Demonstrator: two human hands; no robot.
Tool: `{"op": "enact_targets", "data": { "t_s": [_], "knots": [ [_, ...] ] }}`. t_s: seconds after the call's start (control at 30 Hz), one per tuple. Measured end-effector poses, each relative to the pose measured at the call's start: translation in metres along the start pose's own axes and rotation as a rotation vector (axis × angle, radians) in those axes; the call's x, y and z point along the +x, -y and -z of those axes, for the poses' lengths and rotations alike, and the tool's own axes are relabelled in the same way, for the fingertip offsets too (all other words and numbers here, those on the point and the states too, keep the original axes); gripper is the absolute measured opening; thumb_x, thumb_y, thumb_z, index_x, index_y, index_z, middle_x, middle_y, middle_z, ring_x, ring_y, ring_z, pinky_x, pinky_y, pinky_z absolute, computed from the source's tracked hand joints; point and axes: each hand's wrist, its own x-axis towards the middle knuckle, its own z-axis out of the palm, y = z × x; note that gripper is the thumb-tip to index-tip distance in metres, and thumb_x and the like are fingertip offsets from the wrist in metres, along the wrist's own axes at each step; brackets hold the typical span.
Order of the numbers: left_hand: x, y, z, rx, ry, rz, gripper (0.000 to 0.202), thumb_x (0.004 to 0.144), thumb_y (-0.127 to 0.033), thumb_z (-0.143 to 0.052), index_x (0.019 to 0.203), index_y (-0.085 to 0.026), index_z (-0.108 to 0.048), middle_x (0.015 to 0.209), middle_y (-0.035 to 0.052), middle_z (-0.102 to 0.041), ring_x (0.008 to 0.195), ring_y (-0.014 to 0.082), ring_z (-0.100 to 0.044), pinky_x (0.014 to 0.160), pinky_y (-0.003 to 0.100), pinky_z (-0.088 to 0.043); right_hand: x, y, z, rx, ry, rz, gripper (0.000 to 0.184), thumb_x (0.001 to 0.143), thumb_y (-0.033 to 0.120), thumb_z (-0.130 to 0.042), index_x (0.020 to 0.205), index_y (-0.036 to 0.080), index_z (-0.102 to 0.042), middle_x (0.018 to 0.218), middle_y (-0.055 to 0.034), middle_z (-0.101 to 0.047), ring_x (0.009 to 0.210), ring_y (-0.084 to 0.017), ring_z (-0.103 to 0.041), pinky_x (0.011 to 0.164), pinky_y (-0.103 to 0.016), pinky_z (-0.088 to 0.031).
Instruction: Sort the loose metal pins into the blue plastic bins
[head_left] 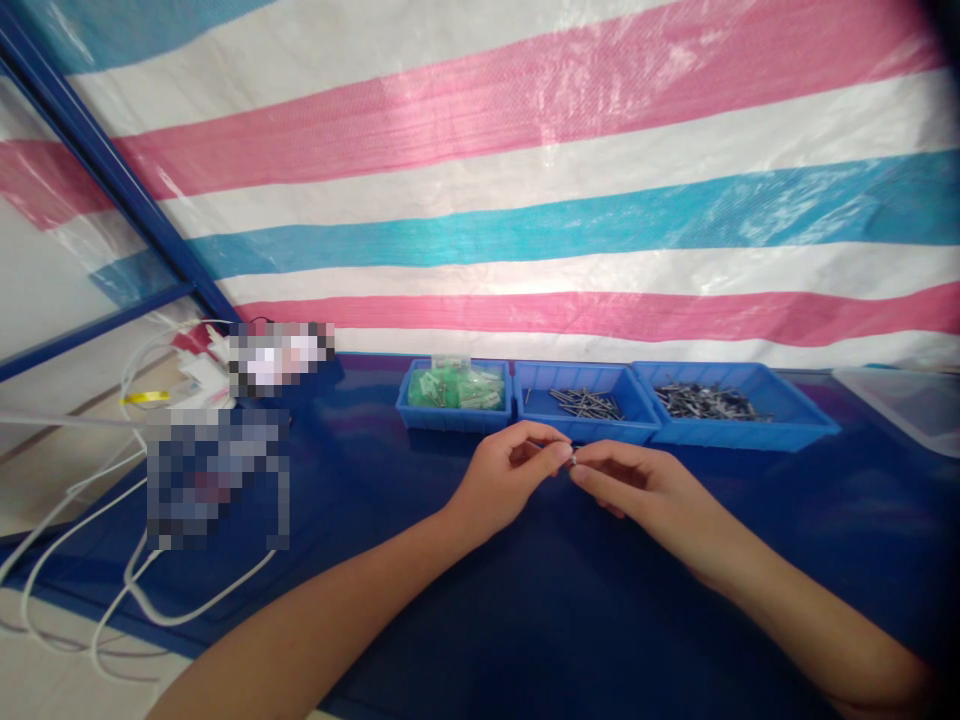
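Note:
My left hand [504,480] and my right hand [646,482] meet fingertip to fingertip above the blue table, just in front of the bins. Both are closed in a pinch around a small shiny metal piece [574,458], mostly hidden by the fingers and too small to name. Behind them stands the middle blue bin [540,425], holding loose, long thin metal screws or pins [589,403]. The right blue bin [750,437] contains a heap of dark and silvery small metal parts [709,402]. In the left blue bin [454,418] lie clear bags with green contents [457,388].
A clear plastic container [900,410] sits at the table's right end. White cables [135,580] loop over the left edge near white plugs [199,380] and blurred-out devices. A striped plastic sheet [525,230] hangs behind the table [570,620]; a blue frame post [112,165] rises at left.

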Motion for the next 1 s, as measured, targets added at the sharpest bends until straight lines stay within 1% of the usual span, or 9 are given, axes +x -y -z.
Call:
{"op": "enact_targets", "data": {
  "t_s": [0.13,0.3,0.5,0.57,0.63,0.7,0.8,0.9,1.0],
  "knots": [
    [0.0,0.001,0.001,0.044,-0.026,0.003,0.02,0.081,-0.03,-0.063,0.093,-0.014,-0.066,0.08,0.0018,-0.063,0.069,0.0101,-0.055,0.066,0.021,-0.043,0.001,-0.003,0.002,0.051,-0.138,-0.006,0.029,0.066,0.042,-0.075,0.081,0.019,-0.068,0.067,0.0007,-0.061,0.058,-0.012,-0.051,0.053,-0.024,-0.04],
    [0.001,0.003,0.001,0.089,-0.016,0.019,0.021,0.082,-0.031,-0.063,0.095,-0.014,-0.066,0.083,0.0022,-0.063,0.069,0.0102,-0.054,0.065,0.021,-0.042,0.001,-0.006,0.009,0.055,-0.21,0.016,0.029,0.069,0.044,-0.073,0.085,0.02,-0.067,0.07,-0.0004,-0.062,0.062,-0.014,-0.054,0.057,-0.026,-0.045],
    [0.0,0.001,0.001,0.272,0.058,-0.018,0.024,0.087,-0.034,-0.055,0.091,-0.013,-0.066,0.084,0.0035,-0.064,0.073,0.0123,-0.056,0.067,0.022,-0.043,-0.004,-0.004,0.013,-0.281,-0.211,0.237,0.022,0.08,0.042,-0.062,0.077,0.021,-0.063,0.073,-0.0022,-0.061,0.067,-0.016,-0.055,0.061,-0.029,-0.043],
    [-0.001,-0.002,0.001,0.371,0.087,-0.049,0.028,0.09,-0.036,-0.051,0.091,-0.013,-0.066,0.085,0.0041,-0.064,0.074,0.0129,-0.056,0.067,0.023,-0.043,-0.005,-0.002,0.014,-0.368,-0.208,0.272,0.024,0.083,0.042,-0.058,0.074,0.021,-0.062,0.072,-0.0022,-0.06,0.068,-0.016,-0.054,0.062,-0.029,-0.043],
    [-0.003,-0.003,0.002,0.486,0.106,-0.106,0.029,0.091,-0.037,-0.048,0.096,-0.014,-0.065,0.088,0.0047,-0.065,0.076,0.0136,-0.057,0.071,0.024,-0.044,-0.004,-0.001,0.019,-0.398,-0.272,0.264,0.025,0.085,0.043,-0.056,0.075,0.021,-0.063,0.072,-0.0019,-0.061,0.067,-0.016,-0.054,0.061,-0.028,-0.042],
    [-0.003,-0.002,0.003,0.627,0.137,-0.207,0.028,0.092,-0.035,-0.049,0.103,-0.014,-0.064,0.095,0.0057,-0.065,0.084,0.0154,-0.058,0.079,0.027,-0.044,-0.002,0.001,0.032,-0.408,-0.425,0.236,0.026,0.084,0.044,-0.055,0.077,0.021,-0.064,0.072,-0.0021,-0.061,0.066,-0.016,-0.054,0.059,-0.028,-0.041],
    [-0.005,0.001,0.006,0.874,0.21,-0.359,0.028,0.092,-0.034,-0.049,0.109,-0.017,-0.063,0.11,0.0073,-0.064,0.102,0.0204,-0.055,0.091,0.034,-0.04,0.003,-0.001,0.064,-0.462,-0.726,0.147,0.026,0.082,0.045,-0.057,0.082,0.021,-0.066,0.072,-0.0037,-0.063,0.066,-0.018,-0.056,0.061,-0.03,-0.042],
    [-0.007,0.004,0.007,1.068,0.254,-0.404,0.032,0.092,-0.038,-0.047,0.117,-0.022,-0.06,0.125,0.0063,-0.058,0.113,0.0247,-0.048,0.091,0.038,-0.039,0.007,-0.008,0.098,-0.772,-0.924,0.038,0.028,0.08,0.047,-0.056,0.084,0.022,-0.067,0.066,-0.0059,-0.061,0.062,-0.022,-0.058,0.061,-0.035,-0.04],
    [-0.009,0.005,0.006,1.172,0.273,-0.39,0.033,0.093,-0.041,-0.045,0.119,-0.026,-0.06,0.132,0.005,-0.053,0.116,0.0257,-0.047,0.089,0.039,-0.04,0.009,-0.015,0.114,-1.056,-0.864,0.12,0.035,0.085,0.047,-0.047,0.098,0.02,-0.065,0.083,-0.0122,-0.065,0.072,-0.029,-0.058,0.063,-0.039,-0.038]
  ]
}}
